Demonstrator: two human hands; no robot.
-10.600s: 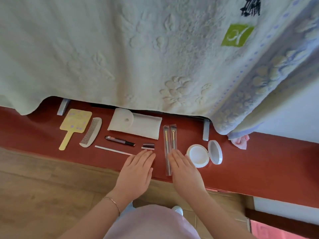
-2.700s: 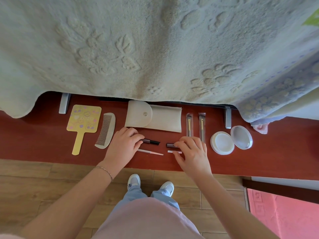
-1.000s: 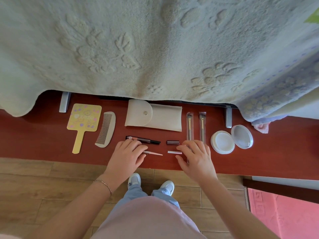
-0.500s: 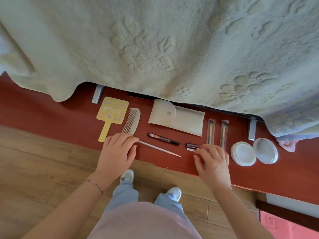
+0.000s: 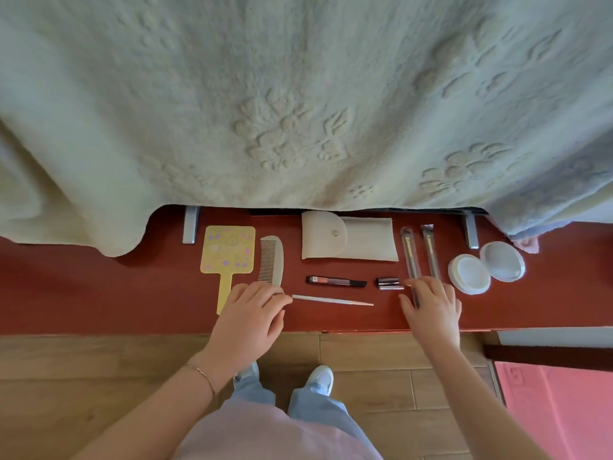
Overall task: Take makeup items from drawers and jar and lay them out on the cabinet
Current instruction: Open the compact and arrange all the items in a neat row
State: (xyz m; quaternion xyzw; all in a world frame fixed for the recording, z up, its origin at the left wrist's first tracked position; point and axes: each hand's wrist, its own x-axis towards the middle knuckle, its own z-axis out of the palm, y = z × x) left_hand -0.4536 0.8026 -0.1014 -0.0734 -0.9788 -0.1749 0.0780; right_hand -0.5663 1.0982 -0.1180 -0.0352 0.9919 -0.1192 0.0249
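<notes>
Two hands are resting flat on the red table, fingers nearly straight and gripping nothing. The left hand is lying at about 7 o'clock of the layout, its fingertips touching the near end of the white comb and the blunt end of the thin white pencil, and covering part of the yellow hand mirror's handle. The right hand is lying at about 5 o'clock, its fingers spread over the near ends of the two sleeved brushes, with one fingertip just beside the small dark lipstick tube.

Between the hands, the black mascara tube is lying crosswise, with the pencil nearer the table edge. At 12 o'clock from it, the cream snap pouch is sitting against the hanging white blanket. At 3 o'clock, the open white compact is showing both round halves, side by side and touching. The yellow mirror is lying at 9 o'clock, the comb just beside it.
</notes>
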